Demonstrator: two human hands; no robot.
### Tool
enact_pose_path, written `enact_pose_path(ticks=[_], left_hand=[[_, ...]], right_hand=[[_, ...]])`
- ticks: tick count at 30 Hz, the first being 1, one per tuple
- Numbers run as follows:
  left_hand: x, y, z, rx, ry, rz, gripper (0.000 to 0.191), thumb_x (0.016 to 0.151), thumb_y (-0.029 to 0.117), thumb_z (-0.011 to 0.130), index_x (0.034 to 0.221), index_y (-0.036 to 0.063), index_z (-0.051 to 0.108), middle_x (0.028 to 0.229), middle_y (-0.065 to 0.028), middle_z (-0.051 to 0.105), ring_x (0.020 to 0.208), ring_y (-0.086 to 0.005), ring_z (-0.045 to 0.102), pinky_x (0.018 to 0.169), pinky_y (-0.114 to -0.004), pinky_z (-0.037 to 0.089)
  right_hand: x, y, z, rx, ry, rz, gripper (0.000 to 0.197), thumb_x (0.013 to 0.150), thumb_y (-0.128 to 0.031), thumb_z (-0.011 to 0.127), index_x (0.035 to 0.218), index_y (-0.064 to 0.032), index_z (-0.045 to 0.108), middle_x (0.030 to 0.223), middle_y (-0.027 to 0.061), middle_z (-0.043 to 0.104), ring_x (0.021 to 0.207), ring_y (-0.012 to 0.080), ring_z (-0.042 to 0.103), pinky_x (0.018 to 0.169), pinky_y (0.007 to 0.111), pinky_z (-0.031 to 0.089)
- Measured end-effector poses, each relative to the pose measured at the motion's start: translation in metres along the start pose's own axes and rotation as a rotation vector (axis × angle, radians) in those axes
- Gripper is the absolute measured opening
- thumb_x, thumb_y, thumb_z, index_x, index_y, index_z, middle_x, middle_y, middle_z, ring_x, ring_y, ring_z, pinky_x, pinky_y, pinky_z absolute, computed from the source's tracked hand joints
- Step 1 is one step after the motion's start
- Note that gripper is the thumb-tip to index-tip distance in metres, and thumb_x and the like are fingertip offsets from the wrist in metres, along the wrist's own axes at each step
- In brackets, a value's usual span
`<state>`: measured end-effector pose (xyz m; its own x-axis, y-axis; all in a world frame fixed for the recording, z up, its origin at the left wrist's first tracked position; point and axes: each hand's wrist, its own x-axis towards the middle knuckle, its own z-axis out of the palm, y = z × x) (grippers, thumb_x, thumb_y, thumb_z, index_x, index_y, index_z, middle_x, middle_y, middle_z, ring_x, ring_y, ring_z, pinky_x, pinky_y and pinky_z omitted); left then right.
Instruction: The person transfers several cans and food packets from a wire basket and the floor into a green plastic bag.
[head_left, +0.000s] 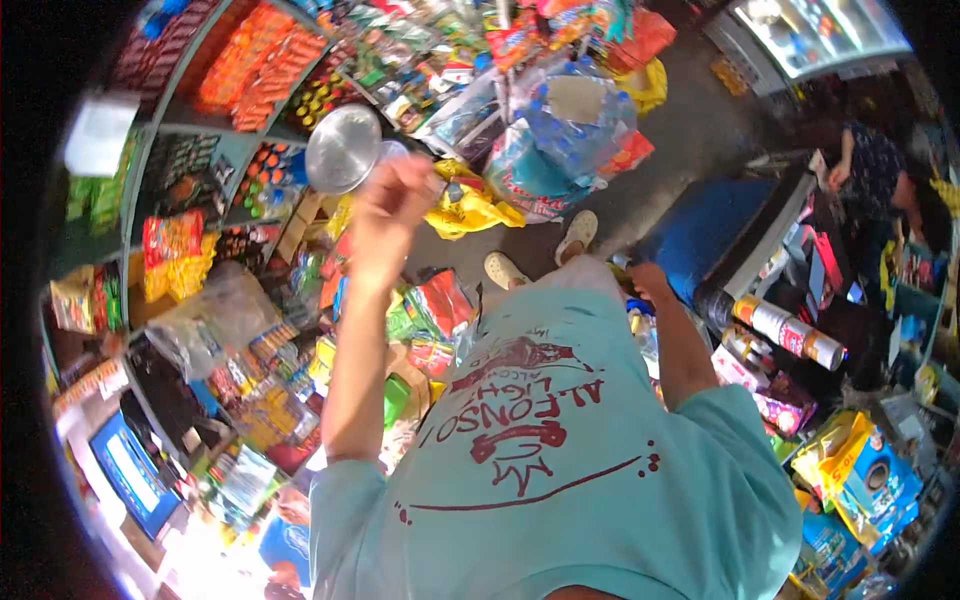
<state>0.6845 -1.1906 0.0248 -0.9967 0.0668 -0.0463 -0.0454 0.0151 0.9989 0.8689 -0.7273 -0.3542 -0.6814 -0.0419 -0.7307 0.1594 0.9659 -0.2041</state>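
Observation:
My left hand (397, 189) is raised in front of me, blurred, with its fingers bent. Just beyond it is a round, shiny metal pan (345, 148); whether the fingers touch it I cannot tell. A yellow plastic bag (472, 202) lies past that hand, on its right. My right hand (649, 282) hangs low at my side with curled fingers, close to the end of a blue-topped counter (705, 225). What it may hold is hidden.
Shelves of packaged goods (259, 67) line the left. Ahead, a clear pack of blue-capped bottles (577, 127) sits on a printed sack (532, 180). A lit display cooler (821, 34) stands far right. Another person (877, 172) is behind the counter; someone in blue (289, 544) is lower left.

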Motion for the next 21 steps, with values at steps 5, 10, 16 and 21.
enact_pose_path(ticks=[5, 10, 16, 21], left_hand=[[-0.121, -0.259, -0.071, 0.497, -0.285, -0.545, 0.011, 0.082, 0.017, 0.068, 0.091, 0.0111, 0.069, 0.086, -0.0063, 0.067, 0.083, -0.021, 0.067, 0.072, -0.037, 0.054], [-0.295, -0.402, -0.084, 0.548, -0.406, -0.366, 0.026, 0.086, 0.032, 0.067, 0.094, 0.0082, 0.073, 0.095, -0.014, 0.072, 0.092, -0.0347, 0.069, 0.08, -0.045, 0.055], [-0.275, -0.381, -0.074, 0.547, -0.264, -0.61, 0.016, 0.077, 0.024, 0.069, 0.083, 0.0108, 0.075, 0.083, -0.0137, 0.072, 0.078, -0.0323, 0.071, 0.068, -0.044, 0.056], [-0.205, -0.343, -0.091, 0.896, 0.031, -0.461, 0.013, 0.067, 0.019, 0.074, 0.077, 0.0121, 0.076, 0.069, -0.0119, 0.07, 0.067, -0.0226, 0.07, 0.066, -0.038, 0.057]], right_hand=[[-0.02, -0.018, 0.041, 0.09, 0.12, -0.04, 0.026, 0.088, -0.033, 0.061, 0.095, -0.0103, 0.073, 0.085, 0.0125, 0.071, 0.08, 0.0309, 0.069, 0.069, 0.046, 0.054], [0.044, -0.034, 0.056, 0.078, 0.059, -0.002, 0.033, 0.086, -0.037, 0.067, 0.102, -0.0102, 0.076, 0.097, 0.0183, 0.074, 0.09, 0.0387, 0.072, 0.08, 0.049, 0.057], [0.127, -0.003, -0.017, -0.665, 0.04, -0.596, 0.02, 0.087, -0.027, 0.067, 0.087, -0.0073, 0.071, 0.079, 0.0122, 0.07, 0.069, 0.028, 0.069, 0.057, 0.043, 0.055], [0.192, -0.027, -0.067, 0.131, 0.074, -0.467, 0.017, 0.09, -0.025, 0.065, 0.091, -0.0082, 0.068, 0.075, 0.0037, 0.065, 0.064, 0.0163, 0.065, 0.05, 0.035, 0.051]])
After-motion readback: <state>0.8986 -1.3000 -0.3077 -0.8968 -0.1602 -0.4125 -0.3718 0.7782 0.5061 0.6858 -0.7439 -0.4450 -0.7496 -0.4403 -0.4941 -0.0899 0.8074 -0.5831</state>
